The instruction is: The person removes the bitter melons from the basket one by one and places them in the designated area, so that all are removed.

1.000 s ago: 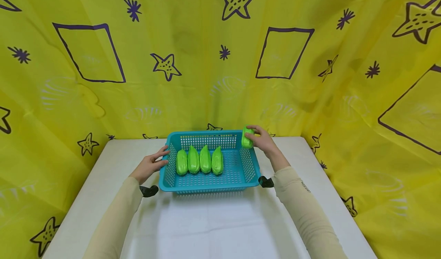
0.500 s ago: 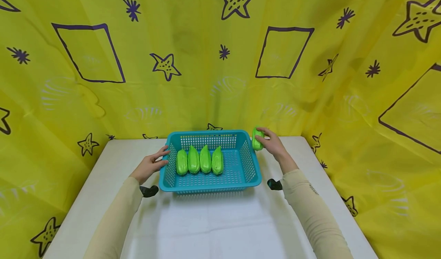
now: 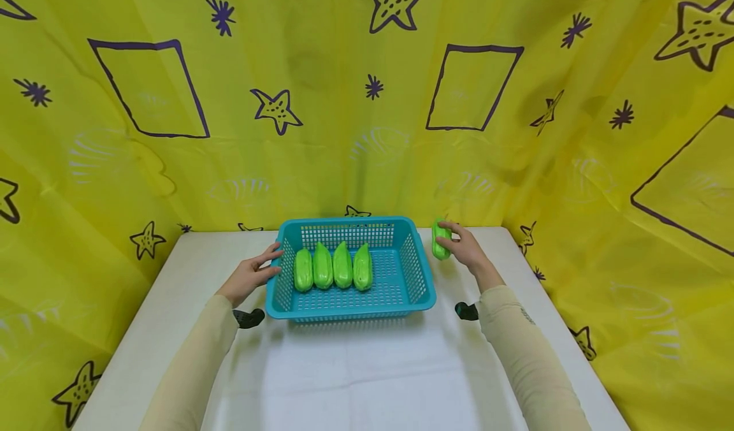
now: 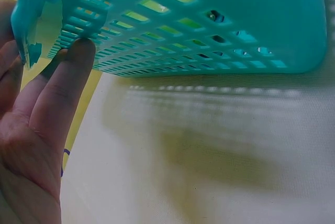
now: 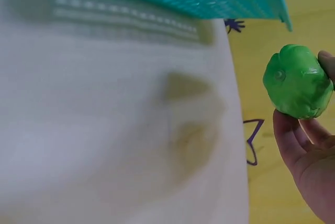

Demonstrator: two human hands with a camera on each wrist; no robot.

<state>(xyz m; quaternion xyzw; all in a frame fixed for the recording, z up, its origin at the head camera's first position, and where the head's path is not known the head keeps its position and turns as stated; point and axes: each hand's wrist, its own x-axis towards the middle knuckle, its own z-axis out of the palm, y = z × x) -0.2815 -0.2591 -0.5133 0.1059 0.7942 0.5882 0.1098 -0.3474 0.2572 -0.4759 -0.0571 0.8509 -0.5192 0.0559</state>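
In the head view, a turquoise plastic basket (image 3: 350, 314) with perforated walls stands on the white table. Several glossy green, elongated, gourd-like vegetables (image 3: 342, 268) lie side by side in its left part. My left hand (image 3: 246, 279) holds the basket's left rim; in the left wrist view its fingers (image 4: 57, 93) touch the perforated outer wall. To the right of the basket, my right hand (image 3: 466, 247) grips another green gourd-like vegetable (image 3: 440, 240) between thumb and fingers. The right wrist view shows this vegetable's lobed end (image 5: 296, 80), above the table and apart from the basket.
A yellow curtain (image 3: 327, 169) with dark star and frame drawings stands behind and on both sides of the white table (image 3: 355, 380). Dark wrist devices (image 3: 249, 318) show beside both forearms.
My right hand has carried the green gourd-like vegetable from over the basket's back right corner out to the right and slightly lower. The left hand, the basket and its contents have stayed in place.
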